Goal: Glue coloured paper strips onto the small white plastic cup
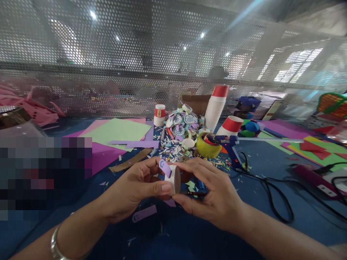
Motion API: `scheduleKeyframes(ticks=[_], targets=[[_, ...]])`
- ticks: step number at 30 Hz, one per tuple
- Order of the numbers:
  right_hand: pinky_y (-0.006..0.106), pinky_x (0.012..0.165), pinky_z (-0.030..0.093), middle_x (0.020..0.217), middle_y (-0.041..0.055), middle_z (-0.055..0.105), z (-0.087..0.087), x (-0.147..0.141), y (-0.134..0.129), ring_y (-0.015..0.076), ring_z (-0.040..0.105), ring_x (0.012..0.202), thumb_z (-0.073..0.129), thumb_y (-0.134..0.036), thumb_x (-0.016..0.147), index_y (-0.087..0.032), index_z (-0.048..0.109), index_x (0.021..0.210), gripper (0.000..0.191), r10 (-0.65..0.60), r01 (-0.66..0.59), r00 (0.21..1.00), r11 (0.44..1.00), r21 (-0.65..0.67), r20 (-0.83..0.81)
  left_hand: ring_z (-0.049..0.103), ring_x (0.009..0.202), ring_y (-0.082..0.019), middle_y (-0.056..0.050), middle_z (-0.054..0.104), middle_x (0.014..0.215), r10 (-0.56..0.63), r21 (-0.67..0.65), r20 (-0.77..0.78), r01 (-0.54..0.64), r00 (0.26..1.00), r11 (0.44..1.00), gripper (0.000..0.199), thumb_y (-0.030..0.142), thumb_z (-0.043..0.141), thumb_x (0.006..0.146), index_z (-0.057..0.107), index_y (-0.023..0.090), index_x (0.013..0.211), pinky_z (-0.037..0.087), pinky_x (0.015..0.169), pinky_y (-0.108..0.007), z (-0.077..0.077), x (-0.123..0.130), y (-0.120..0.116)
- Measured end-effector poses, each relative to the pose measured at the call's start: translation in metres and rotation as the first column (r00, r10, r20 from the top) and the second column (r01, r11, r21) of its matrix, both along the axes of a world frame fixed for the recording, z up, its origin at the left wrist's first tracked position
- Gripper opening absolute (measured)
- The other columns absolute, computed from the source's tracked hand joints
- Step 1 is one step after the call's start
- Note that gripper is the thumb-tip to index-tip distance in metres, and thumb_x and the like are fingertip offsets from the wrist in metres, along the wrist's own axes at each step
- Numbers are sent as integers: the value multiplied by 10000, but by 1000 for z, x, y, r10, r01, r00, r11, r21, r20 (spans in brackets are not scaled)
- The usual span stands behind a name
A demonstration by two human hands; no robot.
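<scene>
- Head view: a short, round white piece (175, 180) is held in the air between both hands, low over the blue table (151, 242).
- Left hand (132, 191): the white piece is grasped, with the thumb laid along its near side and the index finger raised beside a purple tab (165, 168); the tab is probably being steadied by that finger.
- Right hand (214, 191): the white piece is pinched at its edge, fingers above and thumb below; the round end is left uncovered, and turning is presumably made easier by this hold.
- A slim dark object (196, 193) is seen by the right thumb; whether it is held cannot be told.
- White piece: drum-like, plain and pale, tilted, its round end turned rightward. The tab is stood at its upper left, with blue marks near the tip; how it is joined cannot be made out.
- A loose purple strip (145, 213), also marked, is laid below the left hand, likely for easy reach.
- The glue gun (230, 144) is set with its front end at a yellow roll (204, 147), apparently used as a prop.
- Finished-looking bits are gathered in a heap (179, 122) beyond the hands, beside a leaning cup stack (215, 110), perhaps to spare working room.
</scene>
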State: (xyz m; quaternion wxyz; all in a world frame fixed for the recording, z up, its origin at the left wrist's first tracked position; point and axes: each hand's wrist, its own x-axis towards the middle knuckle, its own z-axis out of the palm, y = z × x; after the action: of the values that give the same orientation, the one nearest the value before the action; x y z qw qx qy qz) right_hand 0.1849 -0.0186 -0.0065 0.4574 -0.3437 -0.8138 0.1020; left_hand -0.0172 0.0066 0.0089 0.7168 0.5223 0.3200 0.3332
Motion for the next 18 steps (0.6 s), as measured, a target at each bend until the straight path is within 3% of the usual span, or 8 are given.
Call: scheduleKeyframes(ticks=[6, 10, 15, 18], targets=[[355, 802, 553, 1018, 85, 679, -1, 1, 4, 203, 640, 923, 759, -305, 771, -170, 608, 1150, 430, -11, 11, 1000, 1000, -27, 0, 625, 801, -134, -4, 677, 863, 17, -7, -19, -17, 1000, 1000, 219, 246, 769, 752, 698, 224, 957, 518, 718, -220, 1, 1, -2], [346, 786, 549, 1035, 81, 673, 0, 4, 7, 197, 638, 894, 768, -352, 778, -180, 593, 1202, 490, -17, 18, 1000, 995, -99, 11, 654, 809, -162, -39, 716, 846, 138, -53, 48, -136, 989, 989, 75, 230, 694, 809, 739, 181, 844, 562, 749, -246, 0, 5, -2], [326, 757, 539, 990, 52, 677, 1, 4, 6, 173, 646, 824, 656, -300, 866, -216, 572, 1240, 392, -69, 65, 998, 978, -199, -13, 686, 773, -185, -100, 756, 913, 304, -230, 105, -274, 947, 934, 201, 177, 568, 857, 756, 126, 808, 604, 717, -256, 2, 8, 3], [309, 748, 542, 943, 29, 686, 0, 3, 6, 165, 658, 822, 616, -245, 874, -228, 556, 1231, 363, -57, 32, 995, 958, -284, -80, 695, 737, -193, -118, 763, 902, 336, -258, 107, -301, 936, 918, 222, 163, 541, 858, 754, 106, 842, 612, 712, -270, 5, 10, 5]])
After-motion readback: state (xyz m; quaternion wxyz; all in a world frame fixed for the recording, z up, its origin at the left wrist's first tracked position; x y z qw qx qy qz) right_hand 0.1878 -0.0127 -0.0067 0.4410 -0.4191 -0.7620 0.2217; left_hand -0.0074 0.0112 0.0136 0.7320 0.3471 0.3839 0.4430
